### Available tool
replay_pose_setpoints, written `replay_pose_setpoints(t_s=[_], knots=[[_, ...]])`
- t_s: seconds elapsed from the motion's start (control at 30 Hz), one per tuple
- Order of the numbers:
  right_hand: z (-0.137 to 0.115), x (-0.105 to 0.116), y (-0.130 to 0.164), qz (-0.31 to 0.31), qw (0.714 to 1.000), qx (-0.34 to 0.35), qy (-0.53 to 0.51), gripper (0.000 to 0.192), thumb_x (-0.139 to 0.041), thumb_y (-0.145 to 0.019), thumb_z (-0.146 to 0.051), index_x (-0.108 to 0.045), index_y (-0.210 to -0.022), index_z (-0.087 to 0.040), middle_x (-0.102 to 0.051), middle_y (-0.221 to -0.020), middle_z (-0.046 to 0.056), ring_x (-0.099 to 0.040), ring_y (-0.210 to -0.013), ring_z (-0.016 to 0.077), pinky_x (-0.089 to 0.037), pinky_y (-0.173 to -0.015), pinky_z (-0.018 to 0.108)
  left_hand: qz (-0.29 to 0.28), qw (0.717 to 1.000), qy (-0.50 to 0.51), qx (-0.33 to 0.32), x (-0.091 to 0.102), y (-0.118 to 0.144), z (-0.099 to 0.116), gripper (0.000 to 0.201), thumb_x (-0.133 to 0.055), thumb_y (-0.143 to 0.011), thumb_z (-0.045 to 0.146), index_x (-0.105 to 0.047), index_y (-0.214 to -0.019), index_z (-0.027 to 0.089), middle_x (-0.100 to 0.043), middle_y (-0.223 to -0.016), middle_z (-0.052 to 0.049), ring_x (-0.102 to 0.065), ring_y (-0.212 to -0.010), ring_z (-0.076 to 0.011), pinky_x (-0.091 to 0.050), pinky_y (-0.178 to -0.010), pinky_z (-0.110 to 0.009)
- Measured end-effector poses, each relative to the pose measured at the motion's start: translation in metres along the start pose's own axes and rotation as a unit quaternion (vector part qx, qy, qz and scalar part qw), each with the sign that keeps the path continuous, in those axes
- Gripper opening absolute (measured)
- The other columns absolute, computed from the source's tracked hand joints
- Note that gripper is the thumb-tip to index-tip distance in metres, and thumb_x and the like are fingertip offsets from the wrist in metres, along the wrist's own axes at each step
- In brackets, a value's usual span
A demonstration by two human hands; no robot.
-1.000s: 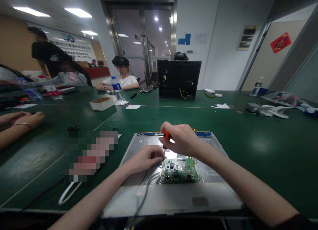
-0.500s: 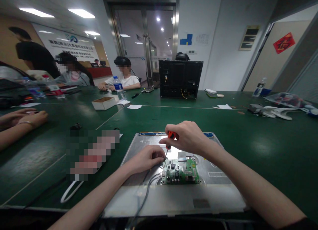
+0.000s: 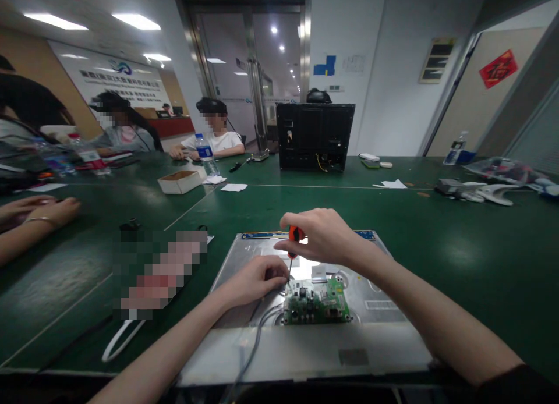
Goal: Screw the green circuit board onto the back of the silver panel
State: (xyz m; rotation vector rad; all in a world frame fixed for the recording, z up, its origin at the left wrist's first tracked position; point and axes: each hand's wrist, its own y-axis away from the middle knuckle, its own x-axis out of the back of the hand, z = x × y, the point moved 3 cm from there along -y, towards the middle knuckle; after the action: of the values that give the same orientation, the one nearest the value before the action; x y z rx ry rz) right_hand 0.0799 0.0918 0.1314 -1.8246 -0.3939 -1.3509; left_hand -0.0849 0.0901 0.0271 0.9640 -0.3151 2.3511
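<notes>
My right hand (image 3: pixel 322 236) is closed round the orange-and-black handle of a screwdriver (image 3: pixel 296 234). The screwdriver stands nearly upright, its thin shaft pointing down at the upper left corner of a green circuit board (image 3: pixel 321 302). At that corner my left hand (image 3: pixel 258 277) has its fingers curled together beside the tip; what they pinch, if anything, is hidden. The board rests on the metal back of a flat display panel (image 3: pixel 305 348), which lies on the table in front of me. Grey cables (image 3: pixel 257 331) run from the board's left side toward the front edge.
On the green table (image 3: pixel 463 258) stand a black monitor housing (image 3: pixel 314 137), a white box (image 3: pixel 180 183) and a water bottle (image 3: pixel 204 151). A blurred-out item with a white strap (image 3: pixel 114 343) lies left. Another person's hands (image 3: pixel 52 215) rest at far left; other people sit beyond.
The screwdriver's handle has tipped slightly left and is more upright, my right hand shifting with it. My left hand stays at the board's corner. The whole view has shifted slightly.
</notes>
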Motion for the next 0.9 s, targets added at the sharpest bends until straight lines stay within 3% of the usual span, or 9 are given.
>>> replay_pose_setpoints(t_s=[0.1,0.23,0.37,0.5,0.63,0.73,0.9], knots=[[0.002,-0.002,-0.002,0.006,0.998,-0.043,0.037,0.035,-0.049,-0.091,-0.055,-0.059,-0.087,-0.022,-0.064,-0.069,0.001,-0.051,-0.058,0.0124,-0.017,-0.054,0.027,0.004,1.000,-0.001,-0.001,0.001,0.000,0.002,0.010,-0.057,-0.080,0.023,-0.064,-0.080,0.016,-0.057,-0.065,0.002,-0.051,-0.062,-0.0137,-0.039,-0.058,-0.023],[-0.003,0.000,-0.003,-0.022,0.998,-0.049,0.041,0.015,-0.051,-0.090,-0.035,-0.057,-0.094,-0.022,-0.066,-0.072,0.001,-0.050,-0.057,0.0124,-0.018,-0.053,0.026,0.006,1.000,0.007,0.000,0.002,0.000,0.004,0.009,-0.058,-0.080,0.023,-0.064,-0.077,0.016,-0.056,-0.065,0.002,-0.049,-0.061,-0.0133,-0.038,-0.059,-0.023],[-0.009,0.005,0.000,-0.036,0.999,-0.018,0.009,0.020,-0.054,-0.082,-0.023,-0.051,-0.102,-0.020,-0.066,-0.079,0.001,-0.052,-0.060,0.0126,-0.020,-0.052,0.025,0.000,1.000,0.016,-0.005,0.001,0.000,0.001,0.010,-0.057,-0.081,0.024,-0.064,-0.078,0.016,-0.056,-0.064,0.003,-0.050,-0.060,-0.0132,-0.038,-0.059,-0.023],[-0.006,0.004,0.000,-0.027,0.999,-0.021,0.019,0.020,-0.055,-0.087,-0.036,-0.052,-0.100,-0.021,-0.068,-0.081,0.001,-0.055,-0.063,0.0139,-0.019,-0.052,0.025,-0.002,1.000,0.018,-0.014,0.001,0.000,-0.001,0.010,-0.057,-0.081,0.024,-0.064,-0.080,0.016,-0.059,-0.068,0.001,-0.053,-0.063,-0.0144,-0.040,-0.060,-0.024],[-0.004,0.002,-0.001,-0.027,0.996,-0.051,0.074,0.034,-0.048,-0.091,-0.054,-0.054,-0.094,-0.021,-0.066,-0.072,0.003,-0.053,-0.056,0.0139,-0.016,-0.051,0.027,-0.003,1.000,0.015,-0.013,0.002,0.000,0.001,0.010,-0.057,-0.081,0.024,-0.064,-0.081,0.016,-0.060,-0.069,0.001,-0.053,-0.063,-0.0146,-0.040,-0.060,-0.024],[-0.006,0.003,0.001,-0.038,0.993,-0.072,0.091,0.027,-0.050,-0.091,-0.046,-0.054,-0.093,-0.020,-0.065,-0.068,0.002,-0.050,-0.053,0.0130,-0.015,-0.050,0.027,0.000,1.000,0.015,-0.015,0.003,0.000,0.002,0.012,-0.057,-0.082,0.025,-0.064,-0.081,0.016,-0.059,-0.068,0.001,-0.052,-0.063,-0.0139,-0.039,-0.060,-0.024],[-0.015,0.010,0.004,-0.046,0.996,-0.054,0.053,0.017,-0.051,-0.084,-0.025,-0.051,-0.099,-0.018,-0.067,-0.079,0.003,-0.049,-0.057,0.0120,-0.015,-0.050,0.028,-0.001,1.000,0.016,-0.012,0.001,0.000,-0.002,0.014,-0.056,-0.083,0.027,-0.064,-0.080,0.016,-0.056,-0.064,0.003,-0.050,-0.061,-0.0133,-0.037,-0.058,-0.023]])
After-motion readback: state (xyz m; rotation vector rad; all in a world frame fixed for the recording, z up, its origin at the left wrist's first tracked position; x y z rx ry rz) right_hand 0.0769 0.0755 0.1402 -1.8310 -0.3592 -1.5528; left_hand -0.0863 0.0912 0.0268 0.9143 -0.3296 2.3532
